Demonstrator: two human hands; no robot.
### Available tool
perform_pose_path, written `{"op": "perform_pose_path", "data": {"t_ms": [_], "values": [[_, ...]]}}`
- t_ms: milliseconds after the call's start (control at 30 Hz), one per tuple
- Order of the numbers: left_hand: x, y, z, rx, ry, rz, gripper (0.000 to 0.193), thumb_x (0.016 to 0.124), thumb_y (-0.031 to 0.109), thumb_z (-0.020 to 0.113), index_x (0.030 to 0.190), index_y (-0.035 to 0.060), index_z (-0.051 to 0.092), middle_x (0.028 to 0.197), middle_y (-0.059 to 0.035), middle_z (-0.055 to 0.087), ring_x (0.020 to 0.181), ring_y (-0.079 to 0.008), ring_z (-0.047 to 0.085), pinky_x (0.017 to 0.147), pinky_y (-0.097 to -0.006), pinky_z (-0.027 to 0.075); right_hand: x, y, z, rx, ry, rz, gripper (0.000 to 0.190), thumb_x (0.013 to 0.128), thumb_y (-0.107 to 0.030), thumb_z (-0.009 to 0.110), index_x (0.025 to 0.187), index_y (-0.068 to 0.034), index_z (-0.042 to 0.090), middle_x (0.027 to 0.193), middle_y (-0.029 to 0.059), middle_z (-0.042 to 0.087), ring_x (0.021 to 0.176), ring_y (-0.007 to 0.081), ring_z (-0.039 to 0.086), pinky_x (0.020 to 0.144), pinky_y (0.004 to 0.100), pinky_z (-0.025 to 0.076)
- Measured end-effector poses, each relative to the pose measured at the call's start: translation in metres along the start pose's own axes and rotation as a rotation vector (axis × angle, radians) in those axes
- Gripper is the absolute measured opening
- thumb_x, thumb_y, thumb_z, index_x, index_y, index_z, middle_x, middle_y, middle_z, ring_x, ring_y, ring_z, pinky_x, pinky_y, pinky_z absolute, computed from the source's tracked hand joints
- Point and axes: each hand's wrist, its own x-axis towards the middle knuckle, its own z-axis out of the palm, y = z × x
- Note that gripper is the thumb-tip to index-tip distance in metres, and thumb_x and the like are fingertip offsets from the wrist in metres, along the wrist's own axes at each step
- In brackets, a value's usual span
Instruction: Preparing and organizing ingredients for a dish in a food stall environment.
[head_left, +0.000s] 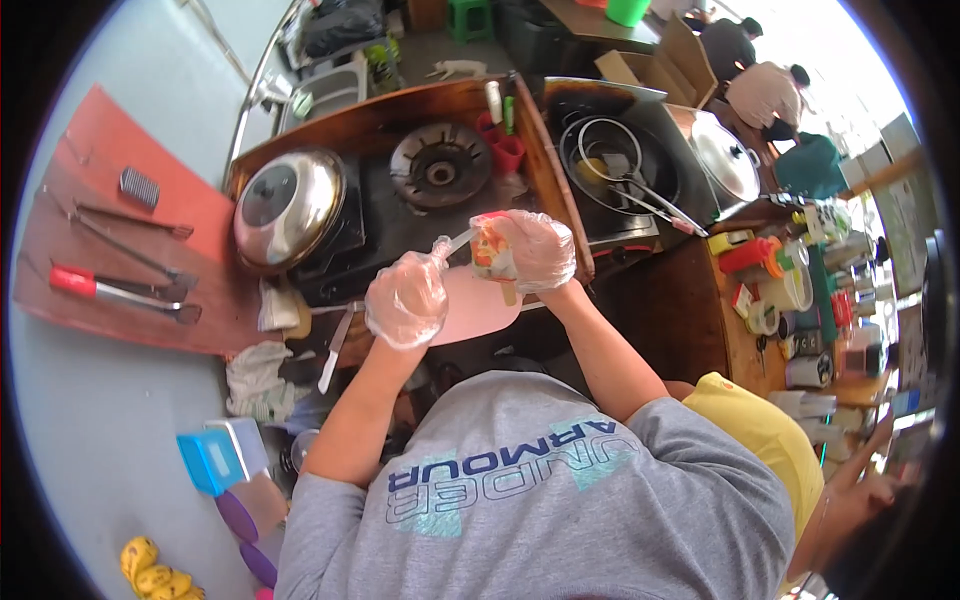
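Clear plastic gloves cover both hands. My left hand (407, 296) is closed around a pale, narrow utensil (460, 244), whose far end meets a printed packet (491, 251); whether it goes inside is unclear. The packet, red-topped with an orange and white print, is gripped by my right hand (544, 251). A tan, stick-like end (510, 293) shows below the packet. Under both hands is a pale pink, round-cornered board or tray (480, 304). Left of my left hand lies a white-handled knife (336, 349), beside a fork (337, 308).
Ahead is a gas burner (440, 171), with a lidded pan (289, 210) to its left. To the right, a wok (619, 165) holds a strainer (609, 150). Tongs (124, 292) hang on the red board at left. A person in yellow (757, 435) is close on my right.
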Motion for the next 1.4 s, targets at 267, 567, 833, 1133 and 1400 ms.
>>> {"op": "perform_pose_path", "data": {"t_ms": [267, 567, 833, 1133, 1400], "values": [[-0.068, -0.102, 0.136, -0.086, -0.234, -0.039, 0.022, 0.087, 0.017, 0.053, 0.099, 0.0126, 0.072, 0.074, -0.0179, 0.066, 0.064, -0.0364, 0.066, 0.055, -0.0462, 0.052, -0.040, 0.003, 0.053, 0.075, 0.024, 0.601, 0.016, 0.085, -0.019, 0.068, 0.088, -0.004, 0.073, 0.073, 0.0137, 0.067, 0.067, 0.0265, 0.064, 0.063, 0.0363, 0.050], [-0.067, -0.147, 0.280, 0.120, -0.251, 0.048, 0.035, 0.085, 0.014, 0.050, 0.118, 0.0115, 0.062, 0.102, -0.0132, 0.064, 0.095, -0.0301, 0.063, 0.080, -0.0421, 0.051, -0.073, 0.012, 0.087, 0.168, 0.073, 0.906, 0.015, 0.086, -0.013, 0.069, 0.088, 0.001, 0.073, 0.077, 0.0093, 0.069, 0.070, 0.0179, 0.062, 0.069, 0.0313, 0.048], [0.010, -0.051, 0.100, -0.482, 0.106, 0.480, 0.038, 0.079, 0.015, 0.064, 0.116, 0.0038, 0.064, 0.096, -0.0106, 0.064, 0.082, -0.0294, 0.058, 0.076, -0.0409, 0.046, -0.080, 0.003, 0.097, 0.282, 0.026, 0.828, 0.016, 0.088, -0.019, 0.062, 0.087, -0.007, 0.073, 0.083, 0.0094, 0.071, 0.078, 0.0295, 0.066, 0.070, 0.0384, 0.053], [0.019, -0.049, 0.080, -0.216, -0.088, 0.457, 0.016, 0.082, 0.021, 0.062, 0.086, 0.0053, 0.063, 0.074, -0.0133, 0.063, 0.071, -0.0317, 0.059, 0.064, -0.0471, 0.043, -0.039, -0.037, 0.091, 0.145, -0.162, 0.489, 0.017, 0.090, -0.024, 0.058, 0.092, -0.014, 0.072, 0.093, 0.0069, 0.071, 0.084, 0.0243, 0.067, 0.072, 0.0367, 0.054], [0.040, -0.026, 0.063, -0.136, -0.155, 0.364, 0.016, 0.077, 0.020, 0.060, 0.071, 0.0051, 0.062, 0.068, -0.0182, 0.064, 0.064, -0.0381, 0.062, 0.063, -0.0510, 0.047, -0.028, -0.024, 0.083, 0.352, -0.058, 0.554, 0.017, 0.085, -0.024, 0.061, 0.087, -0.012, 0.072, 0.085, 0.0095, 0.069, 0.078, 0.0287, 0.066, 0.069, 0.0393, 0.053]]}}
